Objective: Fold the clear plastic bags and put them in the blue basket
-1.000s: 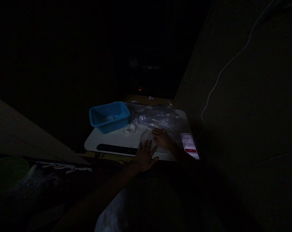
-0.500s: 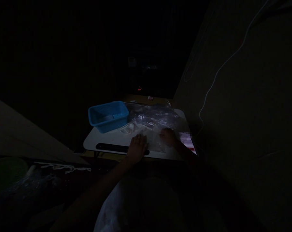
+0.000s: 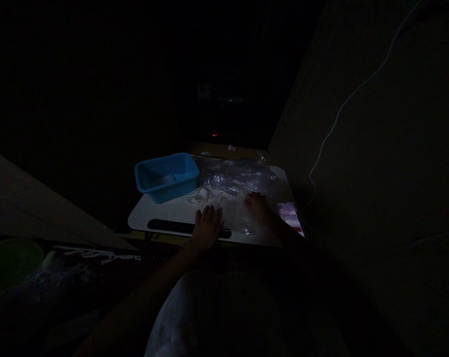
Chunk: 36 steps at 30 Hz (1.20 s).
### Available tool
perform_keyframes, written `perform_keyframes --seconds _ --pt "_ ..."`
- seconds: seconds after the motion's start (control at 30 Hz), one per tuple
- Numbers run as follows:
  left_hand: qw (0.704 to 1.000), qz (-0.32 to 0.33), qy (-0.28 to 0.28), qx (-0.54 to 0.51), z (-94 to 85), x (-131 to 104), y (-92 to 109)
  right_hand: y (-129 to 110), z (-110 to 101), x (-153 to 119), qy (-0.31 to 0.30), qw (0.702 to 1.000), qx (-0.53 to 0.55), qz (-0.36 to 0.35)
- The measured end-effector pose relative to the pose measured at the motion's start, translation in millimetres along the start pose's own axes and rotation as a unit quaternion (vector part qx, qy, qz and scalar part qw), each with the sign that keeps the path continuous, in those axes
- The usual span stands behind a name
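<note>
Since it looks thin, the clear plastic sheet [image 3: 236, 217] on the white table [image 3: 140, 218] should prove light, limp and slippery, best pinched by an edge. The left hand [image 3: 207, 228] lies open; whether the curled right hand [image 3: 259, 207] grips anything, I cannot tell.

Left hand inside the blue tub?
No, the left hand is over the black strip near the table's front edge, apart from the blue tub.

The plastic sheeting [image 3: 241, 177] looks glossy and crinkled, the plastic basin [image 3: 176, 191] matt.
</note>
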<state>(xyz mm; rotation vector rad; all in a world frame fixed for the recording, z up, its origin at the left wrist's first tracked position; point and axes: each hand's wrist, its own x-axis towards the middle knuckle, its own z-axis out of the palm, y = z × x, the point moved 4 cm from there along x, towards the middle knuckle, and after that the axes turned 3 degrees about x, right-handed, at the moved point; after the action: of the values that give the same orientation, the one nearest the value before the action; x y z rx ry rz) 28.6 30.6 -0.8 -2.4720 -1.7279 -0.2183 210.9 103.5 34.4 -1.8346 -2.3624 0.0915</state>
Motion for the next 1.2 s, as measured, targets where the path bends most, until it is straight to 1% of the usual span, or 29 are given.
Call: perform_keyframes --seconds 0.17,0.27,0.53,0.67,0.83,1.0,1.2 --pt "1.000 0.007 0.005 0.000 -1.2 -1 0 4 2 0 -0.015 1.000 0.018 0.019" --pt "1.000 0.007 -0.001 0.001 -1.5 -2 1 4 5 3 -0.020 0.999 0.023 0.015" --pt "1.000 0.002 -0.013 -0.019 -6.7 -2 1 -17 8 15 -0.051 0.998 -0.025 -0.021" --pt "0.999 0.005 -0.019 -0.037 -5.3 -2 -1 -21 2 14 -0.031 0.999 -0.027 -0.034" --pt "0.999 -0.002 -0.006 -0.051 -2.5 -1 -2 -28 -5 15 0.012 0.997 -0.040 -0.070" --pt "0.997 -0.007 0.010 -0.082 -2.8 2 -4 -31 0 21 0.015 0.995 -0.055 -0.076" --pt "0.989 -0.013 0.025 -0.142 -7.0 3 -11 -36 3 23 0.031 0.995 -0.043 -0.088"
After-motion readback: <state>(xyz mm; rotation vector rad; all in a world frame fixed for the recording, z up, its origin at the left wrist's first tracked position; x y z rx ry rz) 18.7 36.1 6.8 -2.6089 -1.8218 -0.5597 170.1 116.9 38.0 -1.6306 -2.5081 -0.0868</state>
